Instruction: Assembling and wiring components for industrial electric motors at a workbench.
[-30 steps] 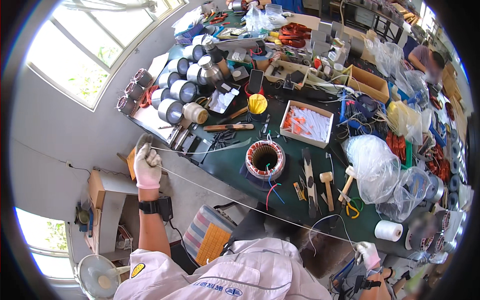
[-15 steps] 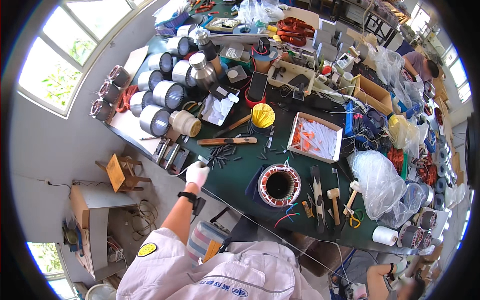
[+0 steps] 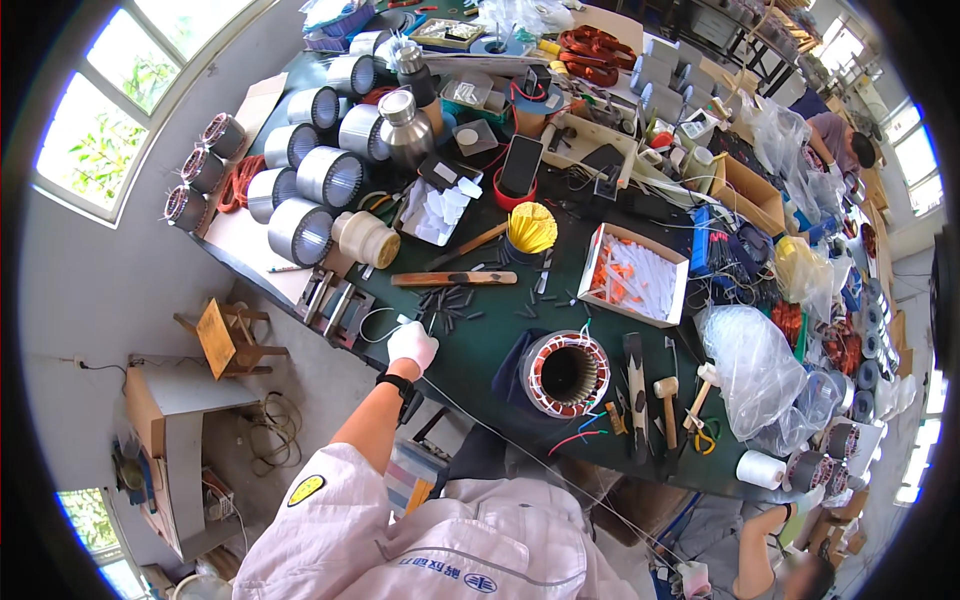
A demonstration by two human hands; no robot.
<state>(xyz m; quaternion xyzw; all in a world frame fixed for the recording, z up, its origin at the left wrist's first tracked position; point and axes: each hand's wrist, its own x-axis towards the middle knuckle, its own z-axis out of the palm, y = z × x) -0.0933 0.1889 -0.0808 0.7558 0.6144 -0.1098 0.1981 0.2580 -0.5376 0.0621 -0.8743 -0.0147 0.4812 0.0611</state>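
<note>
Head view shows that the left hand (image 3: 413, 346) has come over the table (image 3: 470, 365), left of the wound stator (image 3: 568, 405), fingers closed on white cord (image 3: 547, 463), whose stretch toward the right hand (image 3: 693, 578), its grip unclear, looks shorter.

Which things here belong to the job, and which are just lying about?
Probably the job's:
white cord, held in the gloved left hand
copper-wound ring

Seemingly just lying about:
metal flask
clear plastic bag
wooden stool

Right of the stator (image 3: 567, 375) lie a mallet (image 3: 667, 388) and scissors (image 3: 706, 438); behind it, a box (image 3: 620, 309); left of it, the left hand (image 3: 412, 346).
</note>
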